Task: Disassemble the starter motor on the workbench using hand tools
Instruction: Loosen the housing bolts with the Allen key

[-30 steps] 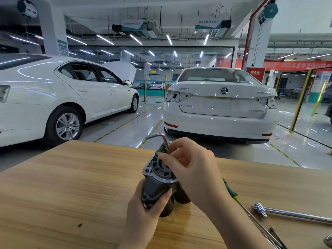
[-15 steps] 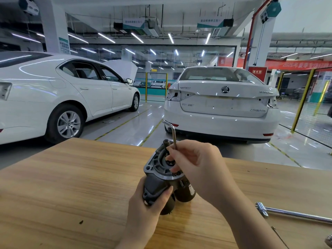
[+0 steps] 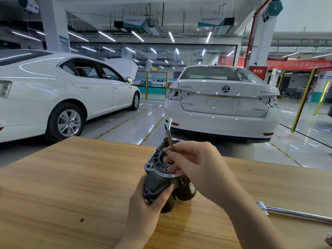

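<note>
Head view: I have only this one camera, looking forward and down over both hands.
Worktop: a pale wood-grain worktop (image 3: 71, 186) fills the lower half of the view.
Task piece: the dark grey cast-metal starter motor (image 3: 158, 180) sits near the middle of the worktop, tilted, with its round flanged mouth facing up and away from me. Its two black cylinders point back toward me, down at the wood. I cannot tell whether they rest on it.
Left hand: my left hand (image 3: 147, 211) is wrapped around the lower housing from underneath, with the thumb laid across the front of the casting.
Right hand: my right hand (image 3: 195, 168) hovers over the open mouth, its fingertips pinching a grey L-shaped metal hex key (image 3: 170, 139).
Tool: the key's long arm stands nearly upright out of the fingers, with the short bend at the top. Its lower tip is hidden behind my fingers, so I cannot see what it engages.
Right edge: a shiny chrome bar (image 3: 294, 212) with a squared end lies flat on the wood, well apart from the motor.
Speck: a small dark fleck (image 3: 81, 220) lies on the wood to the left.
Background: a white saloon car (image 3: 221, 108) shows its rear beyond the worktop, and a second white car (image 3: 62, 94) stands side-on at left.
</note>
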